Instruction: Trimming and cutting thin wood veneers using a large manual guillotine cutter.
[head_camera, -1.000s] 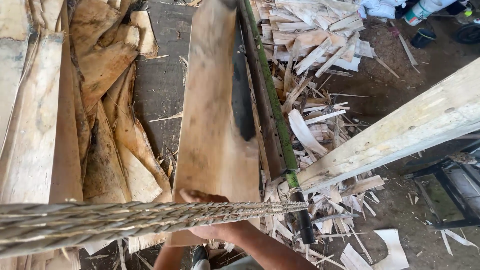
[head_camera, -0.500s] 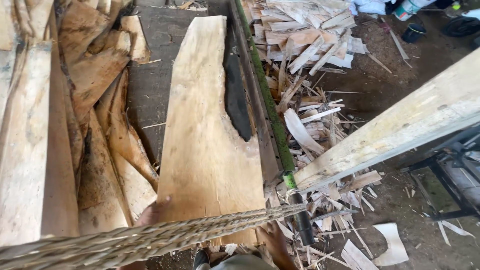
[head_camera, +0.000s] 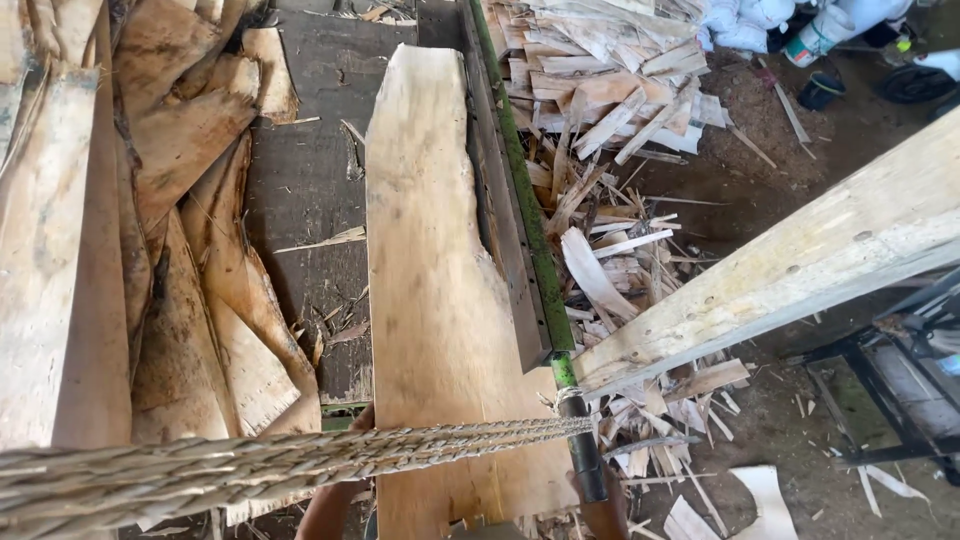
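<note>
Head view looks down on a long pale wooden slab (head_camera: 435, 290) with a wavy bark edge, lying lengthwise on a dark table (head_camera: 310, 190) and reaching away from both hands. At the bottom edge the left hand (head_camera: 345, 455) presses against the slab's near left side; only part of it and the forearm show beneath a thick braided rope (head_camera: 300, 465) that crosses in front, so whether its grip is closed on the wood or just laid flat against it cannot be told. On the opposite side the right hand (head_camera: 603, 510) is at the slab's near right corner, just beside the lower end of a green metal rail (head_camera: 525, 200) with a dark end piece; it is cut off by the frame, and its grip cannot be told either. The rope runs from the lower left corner across to the rail, where it is knotted just above the right hand. Beyond the left hand, further left, rough bark offcuts (head_camera: 190, 200) are stacked overlapping along the table. Right of the right hand a pale squared timber beam (head_camera: 800, 270) slants up and away, its near end meeting the rail. Past the rail, a heap of splintered wood scraps (head_camera: 610, 130) covers the dirt floor (head_camera: 790, 200).
</note>
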